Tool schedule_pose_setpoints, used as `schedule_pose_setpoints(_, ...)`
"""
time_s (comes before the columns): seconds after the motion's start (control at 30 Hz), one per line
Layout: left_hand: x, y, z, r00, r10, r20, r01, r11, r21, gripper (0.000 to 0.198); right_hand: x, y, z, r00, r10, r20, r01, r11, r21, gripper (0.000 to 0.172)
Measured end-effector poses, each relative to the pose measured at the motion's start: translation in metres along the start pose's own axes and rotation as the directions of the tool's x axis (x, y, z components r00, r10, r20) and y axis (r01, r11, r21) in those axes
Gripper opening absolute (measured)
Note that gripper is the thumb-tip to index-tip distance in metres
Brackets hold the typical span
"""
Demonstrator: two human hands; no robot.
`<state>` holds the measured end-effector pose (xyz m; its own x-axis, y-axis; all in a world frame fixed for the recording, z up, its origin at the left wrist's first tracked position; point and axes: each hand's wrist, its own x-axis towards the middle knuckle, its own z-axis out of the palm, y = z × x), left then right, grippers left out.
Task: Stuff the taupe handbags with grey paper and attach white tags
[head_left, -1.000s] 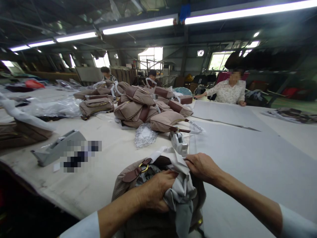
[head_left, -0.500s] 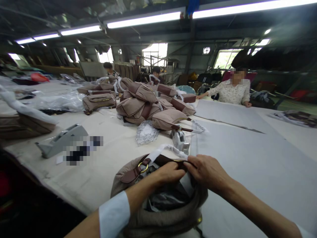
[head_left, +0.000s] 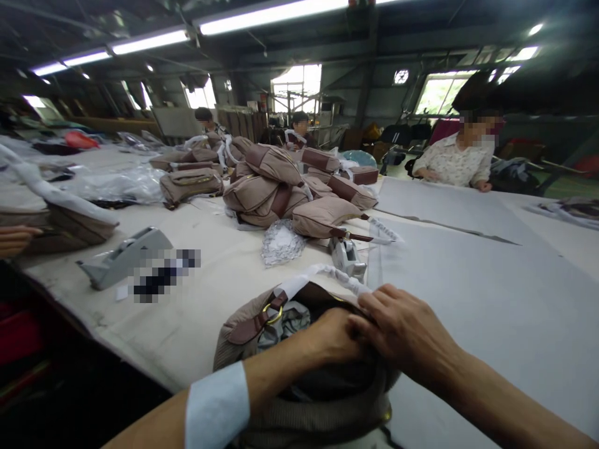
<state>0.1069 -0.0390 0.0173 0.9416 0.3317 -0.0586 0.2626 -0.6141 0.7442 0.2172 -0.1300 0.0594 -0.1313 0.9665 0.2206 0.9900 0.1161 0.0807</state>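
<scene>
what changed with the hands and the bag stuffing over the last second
The left hand pushed the grey paper stuffing down into the handbag, so the bunch is now mostly inside. The right hand stayed at the bag's opening. The bag pile did not move.
</scene>
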Motion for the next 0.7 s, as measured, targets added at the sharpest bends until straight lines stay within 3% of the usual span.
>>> schedule_pose_setpoints(0.07,-0.024,-0.007,-0.019,0.997,0.009,-0.073,-0.002,0.996,0.090,0.028,-0.007,0.007,-0.007,0.958,-0.282,-0.047,0.283,0.959,0.022,0.036)
schedule_pose_setpoints(0.1,-0.036,-0.010,-0.028,0.994,0.006,-0.112,0.016,0.980,0.198,0.033,-0.009,0.009,-0.008,0.901,-0.434,-0.016,0.435,0.900,0.031,0.041)
schedule_pose_setpoints(0.17,-0.058,-0.015,-0.041,0.996,-0.073,-0.049,0.087,0.905,0.416,0.035,-0.011,0.011,-0.002,0.773,-0.620,0.131,0.623,0.782,0.025,0.052)
schedule_pose_setpoints(0.2,-0.066,-0.017,-0.045,0.991,-0.132,-0.005,0.116,0.851,0.511,0.035,-0.009,0.010,0.004,0.745,-0.633,0.210,0.648,0.762,-0.001,0.058)
schedule_pose_setpoints(0.27,-0.074,-0.022,-0.047,0.970,-0.239,0.040,0.162,0.763,0.626,0.041,-0.003,0.005,0.016,0.760,-0.548,0.350,0.609,0.788,-0.090,0.060)
schedule_pose_setpoints(0.37,-0.072,-0.031,-0.044,0.940,-0.340,-0.025,0.257,0.659,0.706,0.047,0.014,-0.006,0.025,0.797,-0.288,0.531,0.460,0.859,-0.224,0.021)
schedule_pose_setpoints(0.4,-0.069,-0.034,-0.044,0.930,-0.365,-0.042,0.282,0.634,0.720,0.050,0.019,-0.009,0.025,0.792,-0.216,0.571,0.420,0.871,-0.254,0.015)
schedule_pose_setpoints(0.47,-0.065,-0.038,-0.046,0.917,-0.394,-0.056,0.304,0.602,0.738,0.055,0.027,-0.013,0.022,0.785,-0.135,0.605,0.370,0.885,-0.282,0.019)
schedule_pose_setpoints(0.6,-0.074,-0.039,-0.058,0.932,-0.357,-0.065,0.288,0.619,0.730,0.055,0.024,-0.006,0.017,0.787,-0.120,0.606,0.358,0.887,-0.290,0.014)
schedule_pose_setpoints(0.7,-0.096,-0.036,-0.070,0.980,-0.188,0.062,0.088,0.693,0.716,0.048,0.011,0.005,0.015,0.805,-0.304,0.510,0.467,0.855,-0.227,0.017)
